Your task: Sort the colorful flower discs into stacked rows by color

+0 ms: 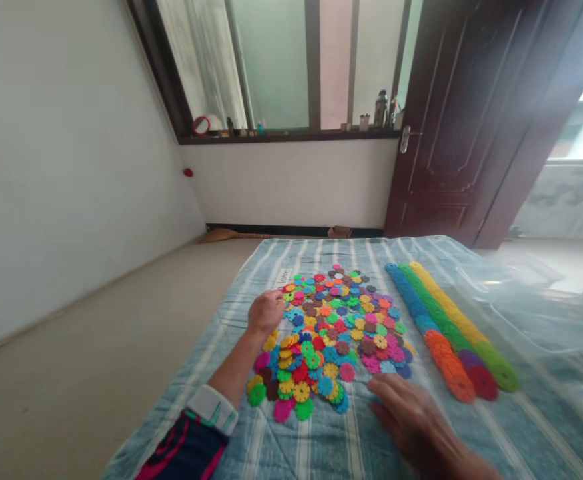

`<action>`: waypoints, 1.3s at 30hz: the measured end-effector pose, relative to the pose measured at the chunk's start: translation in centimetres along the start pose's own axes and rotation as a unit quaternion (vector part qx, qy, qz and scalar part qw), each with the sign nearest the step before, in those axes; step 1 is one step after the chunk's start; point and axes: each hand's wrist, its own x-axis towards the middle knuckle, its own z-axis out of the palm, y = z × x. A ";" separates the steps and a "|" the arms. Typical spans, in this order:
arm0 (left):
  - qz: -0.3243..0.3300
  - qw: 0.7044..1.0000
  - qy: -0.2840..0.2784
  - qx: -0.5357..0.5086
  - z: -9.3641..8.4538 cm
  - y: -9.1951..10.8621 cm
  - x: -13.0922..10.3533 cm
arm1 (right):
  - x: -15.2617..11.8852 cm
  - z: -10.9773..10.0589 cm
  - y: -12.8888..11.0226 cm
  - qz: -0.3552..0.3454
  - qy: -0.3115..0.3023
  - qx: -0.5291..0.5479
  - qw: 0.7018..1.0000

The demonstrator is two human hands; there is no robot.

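Notched discs [332, 333] in many colours are lying in a loose heap on a striped cloth [311, 453], while the left hand [266, 312] is resting at the heap's ten o'clock, fingers bunching narrowly at the edge; whether they are pinching a disc, one cannot tell. At five o'clock, a blurred right hand [408, 407] is hovering or resting just beside the heap, fingers close together, its grip too unclear to tell if it is holding anything. At three o'clock, overlapping discs are forming three rows: a blue row [411, 293] ending in orange, a green row [441, 310] ending in purple and red, a yellow row [441, 287] ending in lime. The overlap is probably keeping like colours together and saving space. Beyond them, a clear box [526, 313] is standing. At eleven o'clock, a white label [284, 276] is apparently reading "love"; no brand is showing legibly
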 end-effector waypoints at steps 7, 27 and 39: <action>0.027 0.998 -0.045 0.040 1.8 -0.5 5.1 | -0.8 3.0 0.3 -0.057 -0.004 0.022 0.998; 0.058 0.994 -0.068 0.060 -0.3 -2.8 0.9 | -1.1 3.3 0.5 -0.032 -0.024 0.041 0.998; 0.000 0.983 -0.173 0.055 1.0 -3.2 2.6 | -0.4 2.2 0.2 -0.032 -0.026 0.077 0.996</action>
